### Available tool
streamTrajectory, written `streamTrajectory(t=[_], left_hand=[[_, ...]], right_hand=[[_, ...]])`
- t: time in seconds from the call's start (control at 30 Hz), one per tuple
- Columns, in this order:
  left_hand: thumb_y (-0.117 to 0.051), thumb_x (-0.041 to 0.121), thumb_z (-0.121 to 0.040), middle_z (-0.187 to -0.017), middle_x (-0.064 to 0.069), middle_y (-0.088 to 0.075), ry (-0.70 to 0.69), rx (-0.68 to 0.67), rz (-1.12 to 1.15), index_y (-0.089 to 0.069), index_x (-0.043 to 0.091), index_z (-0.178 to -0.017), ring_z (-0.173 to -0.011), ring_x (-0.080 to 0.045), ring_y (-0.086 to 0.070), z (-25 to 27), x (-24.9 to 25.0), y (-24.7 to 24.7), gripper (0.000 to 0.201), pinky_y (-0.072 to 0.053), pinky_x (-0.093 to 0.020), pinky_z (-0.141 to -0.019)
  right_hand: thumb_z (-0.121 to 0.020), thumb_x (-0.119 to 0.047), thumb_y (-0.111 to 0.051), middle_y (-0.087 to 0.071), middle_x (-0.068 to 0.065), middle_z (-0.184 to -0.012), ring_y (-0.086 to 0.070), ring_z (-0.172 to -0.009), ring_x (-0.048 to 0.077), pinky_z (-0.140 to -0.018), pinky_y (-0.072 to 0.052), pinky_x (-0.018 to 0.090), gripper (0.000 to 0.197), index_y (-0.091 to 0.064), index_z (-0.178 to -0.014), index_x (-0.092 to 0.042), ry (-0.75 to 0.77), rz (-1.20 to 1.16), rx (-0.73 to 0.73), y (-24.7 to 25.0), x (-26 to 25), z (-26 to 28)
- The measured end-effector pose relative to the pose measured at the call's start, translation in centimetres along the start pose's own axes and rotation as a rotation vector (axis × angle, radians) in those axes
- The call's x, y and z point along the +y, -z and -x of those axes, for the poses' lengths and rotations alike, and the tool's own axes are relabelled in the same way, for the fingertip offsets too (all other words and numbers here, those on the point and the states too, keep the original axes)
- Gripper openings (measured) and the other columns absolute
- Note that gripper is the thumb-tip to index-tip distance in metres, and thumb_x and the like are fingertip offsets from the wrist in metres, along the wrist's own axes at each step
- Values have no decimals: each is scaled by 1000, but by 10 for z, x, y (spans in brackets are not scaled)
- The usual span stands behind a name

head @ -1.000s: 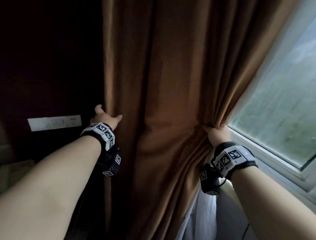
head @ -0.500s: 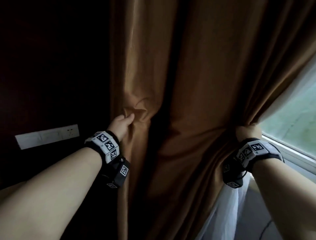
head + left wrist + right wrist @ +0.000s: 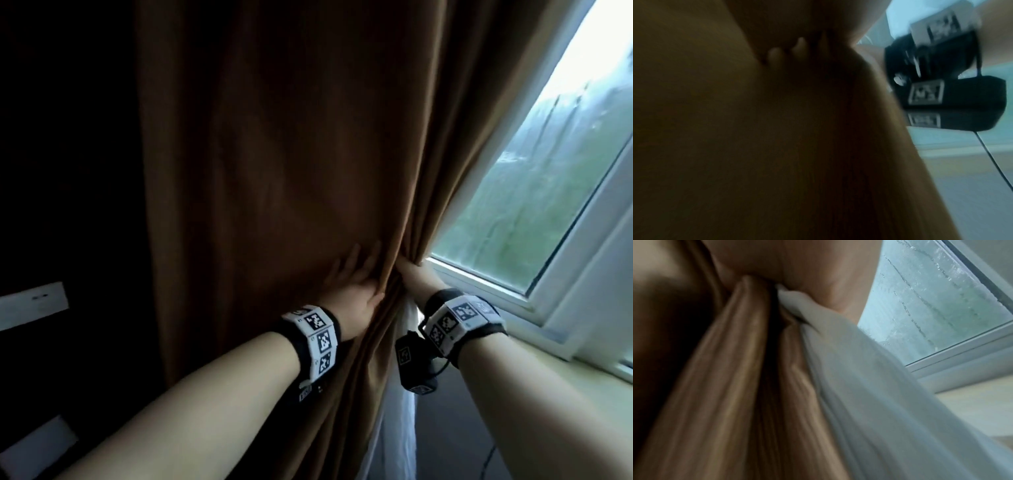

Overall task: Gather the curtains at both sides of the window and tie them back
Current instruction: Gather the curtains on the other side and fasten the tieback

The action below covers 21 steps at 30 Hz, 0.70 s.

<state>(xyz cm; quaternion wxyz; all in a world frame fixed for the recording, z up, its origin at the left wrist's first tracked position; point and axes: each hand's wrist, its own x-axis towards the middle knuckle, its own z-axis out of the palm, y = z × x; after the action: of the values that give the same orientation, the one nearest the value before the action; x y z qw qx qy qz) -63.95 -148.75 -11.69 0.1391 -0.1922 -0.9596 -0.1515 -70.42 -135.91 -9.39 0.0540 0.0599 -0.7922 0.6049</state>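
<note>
Left hand [image 3: 352,287] pressing flat, right hand [image 3: 412,279] clutching bunched folds, the soft, heavy brown curtain [image 3: 291,154] looks best gripped mid-height.

Dim domestic room, likely a bedroom or hotel room, full-length brown curtain [image 3: 274,171] over white sheer lining [image 3: 869,386], white-framed window [image 3: 548,192], pale sill [image 3: 561,387], white wall switch plate [image 3: 32,305] on dark wall

I cannot see my right hand's [image 3: 416,279] fingers, buried in curtain [image 3: 291,171] folds; left wrist view blurred
</note>
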Motion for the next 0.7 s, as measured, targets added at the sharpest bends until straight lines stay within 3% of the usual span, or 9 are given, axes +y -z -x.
streamTrajectory(t=[0.13, 0.17, 0.23, 0.3, 0.4, 0.47, 0.53, 0.63, 0.7], left_hand=[[-26, 32, -98, -154, 4, 26, 56, -72, -93, 4, 26, -148, -143, -25, 21, -21, 20, -19, 59, 4, -49, -117], [-26, 33, -98, -155, 3, 25, 61, -96, -127, 5, 24, -148, -143, -24, 21, -24, 20, -22, 60, 4, -50, -117], [-27, 34, -98, -156, -1, 20, 52, -138, -204, 5, 19, -149, -144, -25, 19, -29, 20, -25, 62, 5, -49, -117], [-27, 35, -98, -158, -5, 12, 21, -183, -251, -1, 13, -149, -144, -25, 17, -32, 22, -29, 62, 10, -48, -117], [-30, 35, -97, -158, -6, 7, -91, -282, -304, -11, 13, -148, -144, -24, 18, -30, 21, -44, 59, 15, -48, -115], [-36, 36, -95, -158, -1, 6, -216, -346, -397, -13, 18, -148, -144, -23, 19, -25, 12, -58, 60, 12, -51, -115], [-41, 32, -94, -158, 6, 2, -250, -390, -346, -24, 21, -145, -145, -19, 14, -22, -2, -58, 54, 7, -50, -117], [-43, 21, -94, -153, 8, -27, -141, -257, -80, -56, 24, -120, -144, -13, -16, -21, -34, -28, 29, -4, -38, -118], [-44, 19, -93, -152, 7, -31, 17, -56, -69, -57, 24, -117, -143, -12, -20, -16, -66, 0, 28, -6, -33, -117]], right_hand=[[-77, -69, -45, -53, 2, -133, -49, -124, 12, -111, -34, 30, 79, -43, -135, -15, -135, -234, -102, 12, 2, 0], [-77, -70, -46, -54, -1, -132, -52, -121, 8, -106, -37, 26, 77, -45, -133, -18, -145, -264, -139, 17, 3, 0], [-76, -52, -62, -65, -1, -117, -63, -103, 4, -89, -49, 19, 56, -54, -119, -18, -127, -282, -226, 25, 1, 3], [-68, -24, -79, -71, 4, -101, -69, -90, 14, -81, -54, 24, 48, -62, -110, -11, -113, -235, -272, 26, -5, 7], [-70, -9, -76, -68, 6, -90, -64, -80, 21, -73, -51, 27, 44, -60, -111, -5, -53, 56, 12, 20, -10, -2], [-75, -11, -69, -65, 11, -99, -63, -89, 25, -75, -49, 29, 42, -57, -116, -9, -61, 236, 161, 18, -10, -13], [-77, -15, -67, -65, 14, -111, -63, -100, 29, -82, -50, 32, 44, -56, -119, -9, -76, 283, 194, 17, -5, -24], [-80, -20, -66, -63, 17, -118, -60, -108, 32, -90, -48, 34, 45, -54, -123, -9, -71, 366, 208, 10, -2, -37], [-80, -20, -63, -63, 18, -117, -60, -108, 33, -91, -48, 36, 43, -55, -122, -11, -62, 382, 224, 2, -1, -45]])
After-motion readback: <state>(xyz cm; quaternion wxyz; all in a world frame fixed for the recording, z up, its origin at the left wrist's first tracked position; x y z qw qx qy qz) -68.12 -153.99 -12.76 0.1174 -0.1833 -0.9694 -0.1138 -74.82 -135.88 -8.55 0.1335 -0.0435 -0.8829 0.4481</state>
